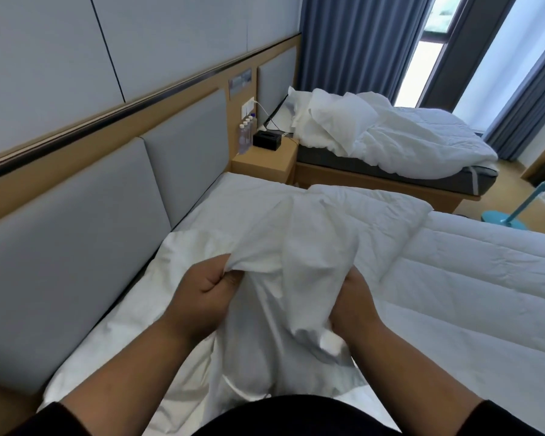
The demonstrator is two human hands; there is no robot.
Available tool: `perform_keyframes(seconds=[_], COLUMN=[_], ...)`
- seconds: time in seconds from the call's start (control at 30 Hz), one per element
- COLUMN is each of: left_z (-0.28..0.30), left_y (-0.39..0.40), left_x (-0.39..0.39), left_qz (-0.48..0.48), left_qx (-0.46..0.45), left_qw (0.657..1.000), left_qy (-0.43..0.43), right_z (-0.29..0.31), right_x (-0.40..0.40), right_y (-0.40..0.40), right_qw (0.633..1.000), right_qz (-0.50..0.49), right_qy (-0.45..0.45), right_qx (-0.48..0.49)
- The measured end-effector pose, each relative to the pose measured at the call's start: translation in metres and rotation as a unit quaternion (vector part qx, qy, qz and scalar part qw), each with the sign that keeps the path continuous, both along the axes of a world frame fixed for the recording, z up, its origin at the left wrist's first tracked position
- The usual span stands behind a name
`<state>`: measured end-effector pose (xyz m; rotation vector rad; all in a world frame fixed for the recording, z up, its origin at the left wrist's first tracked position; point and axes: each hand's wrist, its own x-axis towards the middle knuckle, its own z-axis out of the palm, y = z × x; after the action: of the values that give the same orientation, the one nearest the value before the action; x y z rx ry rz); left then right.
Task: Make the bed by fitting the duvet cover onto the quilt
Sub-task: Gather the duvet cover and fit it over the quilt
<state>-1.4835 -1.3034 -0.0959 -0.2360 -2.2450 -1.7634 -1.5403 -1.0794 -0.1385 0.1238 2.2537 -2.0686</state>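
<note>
My left hand (pixel 202 291) and right hand (pixel 356 297) both clench the bunched cover (pixel 283 247) over the quilt (pixel 469 278); headboard (pixel 76 247) close left, floor (pixel 516 196) open right.

Near bed: smooth white cotton duvet cover (pixel 265 247) bunched at centre, over stitched white padded quilt (pixel 472 272) spreading right. Grey upholstered headboard (pixel 76 240) left. Light wooden nightstand (pixel 265 163) behind, between beds; black tissue box (pixel 267 141) on it.
</note>
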Motion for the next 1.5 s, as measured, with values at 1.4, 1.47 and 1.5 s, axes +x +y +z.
perform_keyframes(seconds=[1.4,1.47,1.5], left_z=[0.170,0.183,0.185], left_y=[0.030,0.037,0.041], left_x=[-0.081,-0.069,-0.065], left_qz=[-0.152,-0.211,-0.219], left_qx=[-0.084,-0.069,-0.060], left_qw=[0.968,0.946,0.943], left_qy=[0.180,0.236,0.244], right_z=[0.010,0.005,0.003], right_x=[0.065,0.064,0.063], right_y=[0.019,0.021,0.022], right_qw=[0.968,0.968,0.969], right_qz=[0.206,0.195,0.193], right_qy=[-0.141,-0.150,-0.150], right_qx=[-0.036,-0.044,-0.044])
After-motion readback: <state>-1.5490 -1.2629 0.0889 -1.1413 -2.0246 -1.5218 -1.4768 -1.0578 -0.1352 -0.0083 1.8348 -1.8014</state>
